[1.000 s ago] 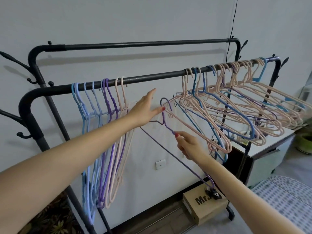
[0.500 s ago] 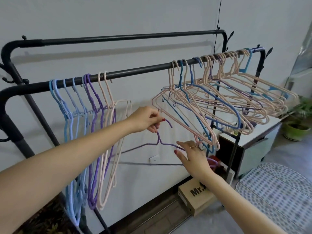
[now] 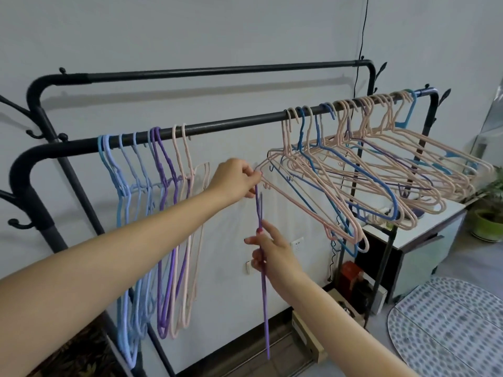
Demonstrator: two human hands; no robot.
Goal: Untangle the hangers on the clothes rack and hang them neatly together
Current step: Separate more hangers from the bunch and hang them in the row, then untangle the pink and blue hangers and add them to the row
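A black clothes rack's front rail (image 3: 231,126) carries a neat row of blue, purple and pink hangers (image 3: 152,186) on the left. A tangled bunch of pink and blue hangers (image 3: 353,180) splays out on the right. Between them a loose purple hanger (image 3: 264,295) hangs edge-on below the rail, off the rack. My left hand (image 3: 234,180) pinches its hook end at the top. My right hand (image 3: 268,248) steadies it lower down, index finger and thumb along the wire, the other fingers relaxed.
A second, higher rail (image 3: 217,73) runs behind, close to the wall. Side hooks (image 3: 16,221) stick out at the rack's left end. A white cabinet (image 3: 424,240), a potted plant (image 3: 487,221), a cardboard box (image 3: 307,338) and a dotted mat (image 3: 446,327) lie to the right.
The purple hanger has turned from lying flat between my hands to hanging vertically. My left hand rose toward the rail with the hook, and my right hand shifted left onto the wire.
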